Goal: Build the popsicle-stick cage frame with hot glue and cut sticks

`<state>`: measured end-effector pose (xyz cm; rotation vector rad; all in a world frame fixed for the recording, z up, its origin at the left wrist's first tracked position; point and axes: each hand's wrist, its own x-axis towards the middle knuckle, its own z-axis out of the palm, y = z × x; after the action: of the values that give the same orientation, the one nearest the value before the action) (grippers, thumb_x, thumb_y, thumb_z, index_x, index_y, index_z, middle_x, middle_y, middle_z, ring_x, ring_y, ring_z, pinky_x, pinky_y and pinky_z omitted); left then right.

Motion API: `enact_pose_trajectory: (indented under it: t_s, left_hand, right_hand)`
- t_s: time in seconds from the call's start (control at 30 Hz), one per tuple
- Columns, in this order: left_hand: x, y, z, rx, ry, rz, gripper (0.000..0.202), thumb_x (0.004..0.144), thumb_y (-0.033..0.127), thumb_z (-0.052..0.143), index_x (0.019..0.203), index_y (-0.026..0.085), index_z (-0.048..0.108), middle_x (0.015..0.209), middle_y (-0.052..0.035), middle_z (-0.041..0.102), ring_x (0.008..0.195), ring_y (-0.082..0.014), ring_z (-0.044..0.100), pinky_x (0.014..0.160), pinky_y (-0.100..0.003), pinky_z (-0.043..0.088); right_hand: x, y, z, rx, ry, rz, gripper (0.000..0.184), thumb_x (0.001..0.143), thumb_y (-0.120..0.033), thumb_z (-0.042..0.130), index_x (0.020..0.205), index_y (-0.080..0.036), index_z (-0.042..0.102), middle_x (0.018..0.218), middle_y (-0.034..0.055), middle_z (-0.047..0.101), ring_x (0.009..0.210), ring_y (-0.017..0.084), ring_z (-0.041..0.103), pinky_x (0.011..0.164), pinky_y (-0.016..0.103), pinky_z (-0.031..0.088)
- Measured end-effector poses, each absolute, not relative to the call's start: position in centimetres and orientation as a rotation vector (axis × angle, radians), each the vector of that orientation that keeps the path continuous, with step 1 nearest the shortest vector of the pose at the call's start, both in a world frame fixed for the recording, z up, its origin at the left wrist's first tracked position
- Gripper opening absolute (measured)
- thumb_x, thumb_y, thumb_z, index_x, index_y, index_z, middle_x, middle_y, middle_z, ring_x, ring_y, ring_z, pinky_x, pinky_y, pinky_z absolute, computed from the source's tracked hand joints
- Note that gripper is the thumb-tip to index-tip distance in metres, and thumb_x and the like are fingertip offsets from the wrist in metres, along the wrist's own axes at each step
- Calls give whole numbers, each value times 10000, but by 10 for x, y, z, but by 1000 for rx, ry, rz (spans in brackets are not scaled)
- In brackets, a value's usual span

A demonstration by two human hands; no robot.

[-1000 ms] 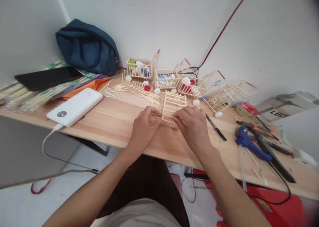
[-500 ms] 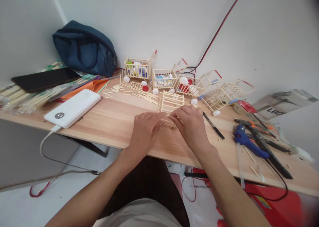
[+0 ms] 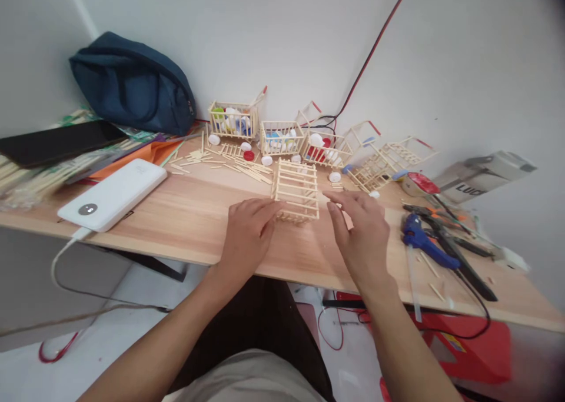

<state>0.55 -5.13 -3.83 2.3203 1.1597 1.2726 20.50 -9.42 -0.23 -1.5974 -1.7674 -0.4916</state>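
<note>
Left hand [image 3: 248,231]: fingers bent, tips touching the front left corner of the stick frame [image 3: 296,185]; can't tell if it's pinching or just resting there, thumb contact hidden. Right hand [image 3: 364,234]: off the frame, just right of it, fingers loosely curled, thumb and forefinger apart. Stick frame sits on the tabletop [image 3: 189,208] between the hands, barred side facing up. Loose sticks [image 3: 251,169] scattered behind and left of it, red cap [image 3: 248,155] near them. Row of four stick carts [image 3: 233,119] along the wall, red-tipped handles, colored caps inside the left three. Blue glue gun [image 3: 430,249] lies right of the right hand, carton [image 3: 477,181] farther back. Far left: white power bank [image 3: 117,193] with cable plugged in, black phone [image 3: 62,143] on bundled sticks, blue bag [image 3: 132,87] against the wall.
</note>
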Motion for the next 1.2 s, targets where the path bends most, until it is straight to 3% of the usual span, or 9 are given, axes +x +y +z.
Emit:
enact_pose_trajectory:
  t_s: [0.57,0.67,0.8,0.9,1.07,1.2]
  left_hand:
    - [7,-49,-40,2383,1151,1322,277,899,150,538,1112,246,688,1112,-36,714,1052,-218,618,913,-396,427]
    - [6,-49,-40,2390,1135,1299,289,892,139,548,1127,243,679,1125,-37,708,1057,-221,610,908,-397,420]
    - [6,-50,-39,2398,1133,1283,293,896,138,543,1139,239,672,1135,-39,702,1065,-219,603,907,-399,415]
    - [6,-50,-39,2403,1131,1290,282,901,144,537,1130,236,674,1133,-40,700,1070,-216,600,917,-399,414]
    - [6,-50,-40,2412,1125,1294,281,895,136,546,1130,225,672,1127,-42,699,1057,-213,602,917,-396,417]
    - [6,-50,-39,2408,1121,1290,279,899,137,538,1128,226,671,1131,-43,700,1058,-213,601,913,-390,417]
  right_hand:
    - [190,-116,-36,-1650,-1665,-340,293,948,-274,509,1149,-154,686,1045,112,704,982,242,608,863,406,466]
    - [190,-117,-38,-1650,-1664,-323,340,949,-289,503,1228,-144,633,1104,125,697,1025,253,601,888,422,466]
    - [186,-118,-34,-1677,-1705,-340,430,942,-287,508,1358,-178,534,1167,138,636,1049,256,565,894,433,460]
    - [180,-118,-31,-1662,-1747,-420,392,931,-268,534,1316,-215,583,1239,146,558,1080,256,529,925,446,434]
    - [169,-115,-28,-1715,-1858,-499,392,928,-268,537,1318,-239,574,1471,157,395,1321,330,361,1002,525,359]
    - [165,-115,-29,-1764,-1893,-515,377,938,-295,523,1307,-239,574,1505,147,382,1362,345,311,997,548,353]
